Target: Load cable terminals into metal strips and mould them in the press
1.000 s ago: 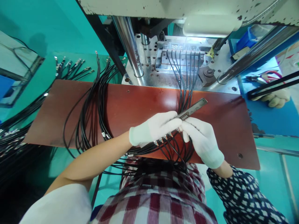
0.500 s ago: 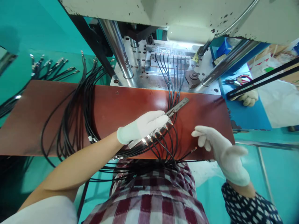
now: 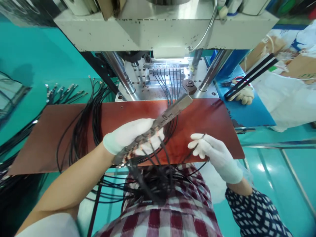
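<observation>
My left hand (image 3: 130,131), in a white glove, is wrapped round a long flat metal bar (image 3: 170,112) and holds it slantwise above the board. Several black cables (image 3: 154,153) hang from the bar, their copper-coloured ends seated along its lower edge. The bar is slightly blurred. My right hand (image 3: 214,154), also gloved, pinches a single thin black cable (image 3: 189,155) near the board's front right edge. That cable's tip pokes up past the fingers. Loose cables lie bunched over the lap below.
A press with steel columns (image 3: 213,70) stands behind the brown board (image 3: 207,121). More cables run from a metal die (image 3: 163,80) on its bed. Cable bundles (image 3: 96,115) lie at left. Gloves (image 3: 244,95) and pliers rest on the blue surface (image 3: 261,113) at right.
My left hand has turned the bar and raised it, so its cable ends now face me. My right hand has moved left and closed on a cable. The camera view has shifted.
</observation>
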